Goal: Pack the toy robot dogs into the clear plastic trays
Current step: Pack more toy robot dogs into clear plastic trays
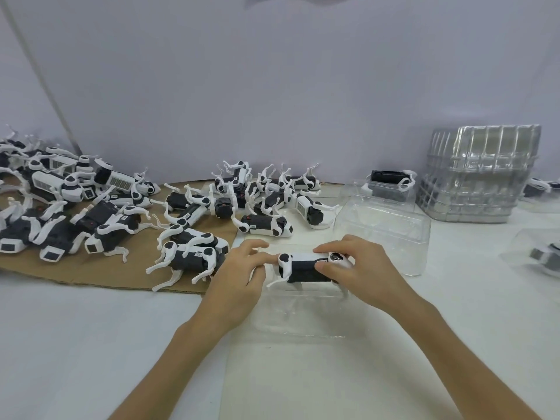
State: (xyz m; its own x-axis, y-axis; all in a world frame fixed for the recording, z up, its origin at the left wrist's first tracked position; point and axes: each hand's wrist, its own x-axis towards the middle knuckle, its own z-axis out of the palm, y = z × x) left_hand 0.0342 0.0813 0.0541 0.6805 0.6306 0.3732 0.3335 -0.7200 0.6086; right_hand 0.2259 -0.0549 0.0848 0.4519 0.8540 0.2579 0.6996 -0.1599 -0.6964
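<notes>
A black-and-white toy robot dog (pixel 303 266) lies on its side between my two hands, over a clear plastic tray (pixel 300 322) in front of me. My left hand (pixel 239 280) grips its left end, fingers curled over the top. My right hand (pixel 357 268) holds the right end, thumb on the dog's side and fingers over its head. Part of the dog's legs hang down into the tray. A second clear tray (pixel 391 234) sits just behind, upside down or open, I cannot tell which.
Several loose robot dogs (pixel 188 256) lie in a pile on a brown cardboard sheet (pixel 91 277) at the left and middle. A tall stack of clear trays (pixel 478 174) stands at the back right. Packed trays (pixel 388 183) sit behind and at the right edge.
</notes>
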